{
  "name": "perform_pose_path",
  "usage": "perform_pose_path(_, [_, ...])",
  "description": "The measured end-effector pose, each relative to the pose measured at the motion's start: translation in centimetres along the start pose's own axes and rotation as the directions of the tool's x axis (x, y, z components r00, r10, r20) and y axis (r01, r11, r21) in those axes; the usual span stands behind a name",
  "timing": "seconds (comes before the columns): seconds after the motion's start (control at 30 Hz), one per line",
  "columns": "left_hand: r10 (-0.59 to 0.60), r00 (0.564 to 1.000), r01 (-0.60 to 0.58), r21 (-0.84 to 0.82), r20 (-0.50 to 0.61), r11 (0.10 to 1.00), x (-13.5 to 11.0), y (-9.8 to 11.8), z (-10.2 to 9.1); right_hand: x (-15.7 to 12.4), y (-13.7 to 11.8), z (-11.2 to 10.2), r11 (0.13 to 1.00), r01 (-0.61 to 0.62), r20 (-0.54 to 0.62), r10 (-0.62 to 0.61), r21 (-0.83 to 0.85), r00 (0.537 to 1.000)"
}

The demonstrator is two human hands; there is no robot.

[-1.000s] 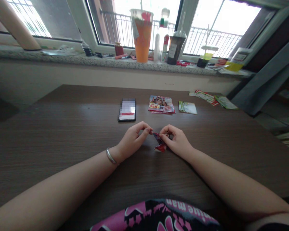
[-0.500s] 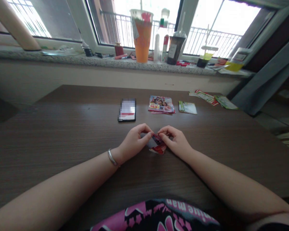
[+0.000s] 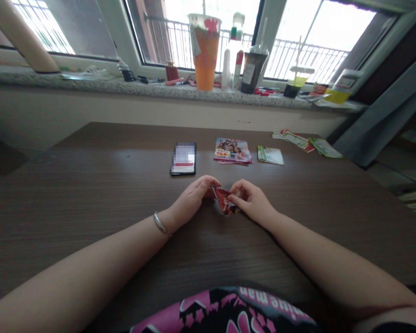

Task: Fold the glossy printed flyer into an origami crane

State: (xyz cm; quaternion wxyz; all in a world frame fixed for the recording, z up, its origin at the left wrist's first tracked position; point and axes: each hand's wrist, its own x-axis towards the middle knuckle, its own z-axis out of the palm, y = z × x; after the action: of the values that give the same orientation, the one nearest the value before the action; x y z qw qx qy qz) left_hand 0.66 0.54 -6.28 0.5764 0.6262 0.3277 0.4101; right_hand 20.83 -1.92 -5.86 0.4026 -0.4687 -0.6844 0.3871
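Observation:
Between my two hands is a small piece of folded red printed paper (image 3: pixel 223 200), held just above the table. My left hand (image 3: pixel 195 195), with a silver bangle at its wrist, is closed on the paper's left edge; part of the sheet is hidden behind its fingers. On the other side my right hand (image 3: pixel 252 200) pinches the paper between thumb and fingers. Beyond the hands lies a stack of colourful printed flyers (image 3: pixel 232 151), with a phone (image 3: pixel 183 158) to its left.
A small green-and-white paper stack (image 3: pixel 270 155) lies right of the flyers. More leaflets (image 3: pixel 294 140) are near the table's (image 3: pixel 90 194) back right edge. On the windowsill (image 3: pixel 152 88) stand an orange drink cup (image 3: pixel 205 55), a dark drink cup (image 3: pixel 252 70), bottles and small items.
The paper has turned and now shows a folded, pointed red printed face. My left hand has shifted slightly up and left on it, while my right hand stays almost in place.

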Motion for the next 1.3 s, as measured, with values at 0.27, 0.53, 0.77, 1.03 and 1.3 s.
perform_pose_path(0.27, [-0.04, 0.998, 0.029, 0.181, 0.054, 0.983, -0.2, 0.9, 0.9, 0.1, 0.2, 0.4, 0.984, -0.073, 0.006, 0.073, 0.165, 0.997])
perform_pose_path(0.53, [0.044, 0.999, -0.031, 0.401, -0.024, 0.916, 0.1, 0.1, 0.2, 0.2, -0.2, 0.0, 0.948, 0.159, 0.038, -0.154, -0.275, 0.987])
perform_pose_path(0.77, [0.176, 0.98, -0.189, 0.741, 0.097, 0.644, 0.5, 0.4, -0.2, 0.4, -0.1, -0.2, 0.829, 0.176, 0.144, -0.117, -0.53, 0.983])
perform_pose_path(1.03, [0.219, 0.9, -0.432, 0.839, 0.377, 0.331, -0.1, 0.5, -0.3, 1.1, 0.9, -0.6, 0.74, 0.167, 0.103, -0.132, -0.651, 0.986])
perform_pose_path(1.3, [0.159, 0.835, -0.549, 0.82, 0.527, 0.164, -0.8, 1.8, 0.2, 1.0, 0.8, -0.8, 0.631, 0.245, 0.148, -0.203, -0.736, 0.968])
